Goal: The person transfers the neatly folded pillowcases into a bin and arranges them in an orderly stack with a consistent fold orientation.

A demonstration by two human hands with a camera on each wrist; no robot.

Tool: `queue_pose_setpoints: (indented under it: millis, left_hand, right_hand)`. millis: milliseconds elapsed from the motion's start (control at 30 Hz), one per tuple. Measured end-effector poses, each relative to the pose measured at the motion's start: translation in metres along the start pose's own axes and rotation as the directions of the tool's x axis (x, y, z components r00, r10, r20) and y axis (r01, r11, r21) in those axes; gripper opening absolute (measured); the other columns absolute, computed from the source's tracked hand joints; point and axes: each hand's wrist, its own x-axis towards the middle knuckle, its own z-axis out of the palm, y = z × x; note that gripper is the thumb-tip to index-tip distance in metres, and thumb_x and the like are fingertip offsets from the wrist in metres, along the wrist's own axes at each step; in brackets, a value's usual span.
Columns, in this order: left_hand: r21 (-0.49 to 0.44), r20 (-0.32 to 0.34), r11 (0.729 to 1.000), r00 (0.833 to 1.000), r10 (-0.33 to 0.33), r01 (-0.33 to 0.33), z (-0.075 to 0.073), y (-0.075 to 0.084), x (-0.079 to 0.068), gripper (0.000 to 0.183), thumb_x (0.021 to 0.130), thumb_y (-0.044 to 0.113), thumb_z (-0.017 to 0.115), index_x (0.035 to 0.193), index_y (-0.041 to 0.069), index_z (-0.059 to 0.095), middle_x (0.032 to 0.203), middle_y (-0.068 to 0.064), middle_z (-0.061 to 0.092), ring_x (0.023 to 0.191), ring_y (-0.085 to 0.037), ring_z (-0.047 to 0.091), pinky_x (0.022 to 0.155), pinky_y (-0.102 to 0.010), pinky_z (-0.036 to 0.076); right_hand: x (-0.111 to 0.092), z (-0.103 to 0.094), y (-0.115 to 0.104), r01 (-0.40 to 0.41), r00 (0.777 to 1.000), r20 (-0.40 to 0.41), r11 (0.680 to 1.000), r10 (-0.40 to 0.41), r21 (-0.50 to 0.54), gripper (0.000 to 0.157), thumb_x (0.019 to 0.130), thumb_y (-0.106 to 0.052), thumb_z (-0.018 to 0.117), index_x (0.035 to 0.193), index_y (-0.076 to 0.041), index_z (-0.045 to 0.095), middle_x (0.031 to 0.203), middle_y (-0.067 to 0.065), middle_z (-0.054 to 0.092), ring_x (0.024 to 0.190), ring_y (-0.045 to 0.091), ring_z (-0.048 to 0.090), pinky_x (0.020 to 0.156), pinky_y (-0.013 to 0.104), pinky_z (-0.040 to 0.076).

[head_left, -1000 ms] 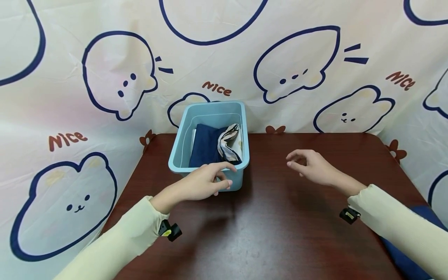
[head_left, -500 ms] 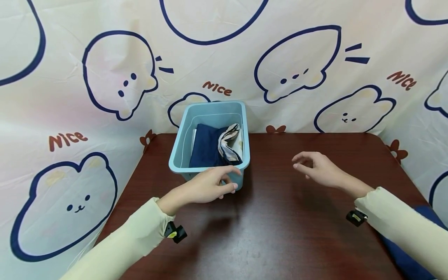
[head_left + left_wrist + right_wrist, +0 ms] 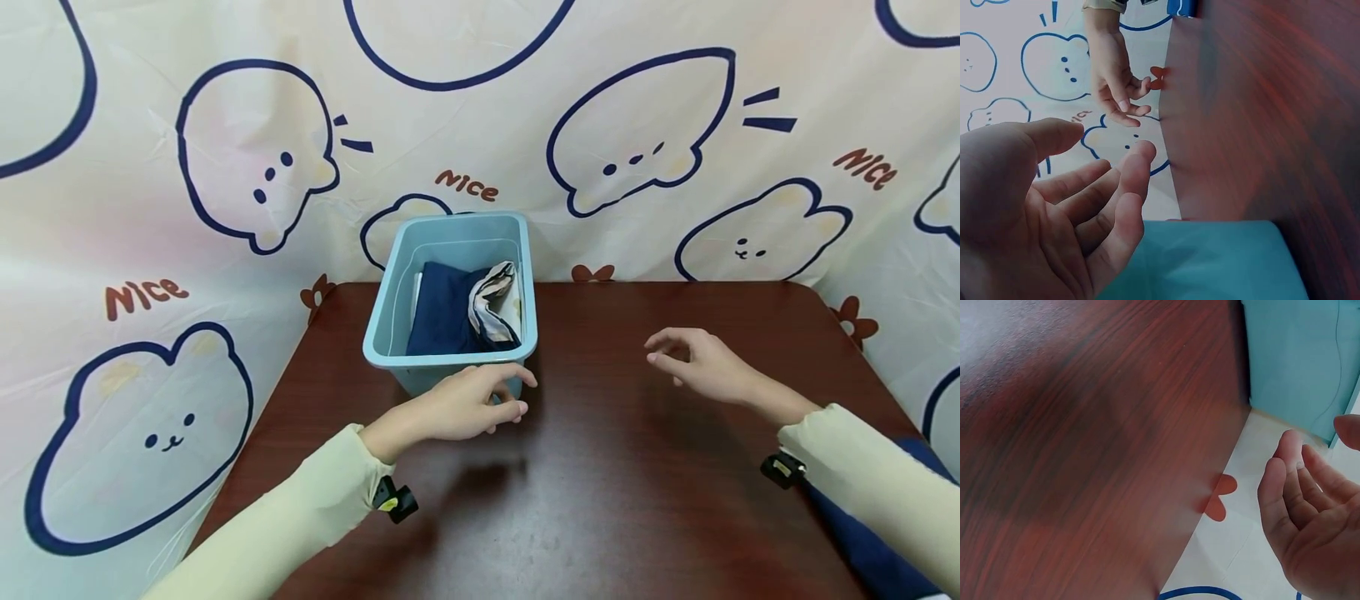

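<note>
In the head view, a light blue plastic bin [image 3: 378, 333] stands at the back of the table. Inside it lie a folded navy cloth [image 3: 441, 310] and, to its right, a folded cloth with a cream, black and navy pattern [image 3: 495, 308]. My left hand [image 3: 468, 404] hovers in front of the bin's near wall, its fingers loosely bent around nothing. Well to the right of the bin, my right hand [image 3: 701, 362] is held over the table, also with loosely bent fingers and nothing in them. The left wrist view shows the left palm [image 3: 1054, 231] bare.
The dark red-brown wooden table [image 3: 600, 500] reaches back to a white curtain [image 3: 480, 50] printed with blue cartoon outlines. Navy fabric [image 3: 862, 533] lies along the table's right edge, partly behind the right sleeve. Each wrist wears a small black camera [image 3: 395, 500].
Both hands have drifted to the right and slightly toward me, staying loosely bent. The bin and the cloths in it keep their places.
</note>
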Motion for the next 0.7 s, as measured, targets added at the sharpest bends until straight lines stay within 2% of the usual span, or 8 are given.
queue_pose_setpoints:
  millis: [233, 500, 700]
  left_hand:
    - [0.016, 0.027, 1.000, 1.000, 0.003, -0.004, 0.009, 0.001, 0.007, 0.033, 0.102, 0.025, 0.060, 0.135, 0.020, 0.057, 0.089, 0.008, 0.073, 0.065, -0.016, 0.066, 0.062, -0.028, 0.052]
    - [0.025, 0.063, 1.000, 0.998, 0.012, -0.013, 0.019, -0.002, 0.021, 0.034, 0.102, 0.026, 0.060, 0.136, 0.019, 0.057, 0.087, 0.006, 0.071, 0.062, -0.010, 0.062, 0.063, -0.025, 0.050]
    - [0.066, 0.040, 0.998, 0.999, 0.007, -0.010, 0.026, -0.005, 0.028, 0.035, 0.101, 0.027, 0.061, 0.135, 0.019, 0.059, 0.105, 0.002, 0.073, 0.078, -0.007, 0.065, 0.073, -0.023, 0.052]
  right_hand:
    - [-0.003, -0.001, 0.008, -0.002, 1.000, 0.006, 1.000, 0.002, -0.001, 0.030, 0.103, -0.025, 0.060, 0.124, -0.004, 0.063, 0.108, 0.014, 0.071, 0.070, 0.021, 0.064, 0.062, 0.029, 0.055]
    - [-0.009, -0.002, 0.020, -0.019, 1.000, 0.020, 1.000, 0.019, -0.014, 0.033, 0.104, -0.028, 0.059, 0.127, -0.004, 0.062, 0.109, 0.016, 0.070, 0.069, 0.017, 0.062, 0.060, 0.028, 0.052]
    - [-0.014, -0.006, 0.030, -0.014, 0.999, 0.031, 0.999, 0.015, -0.032, 0.035, 0.103, -0.027, 0.059, 0.127, -0.002, 0.061, 0.108, 0.017, 0.070, 0.067, 0.016, 0.062, 0.057, 0.029, 0.051]
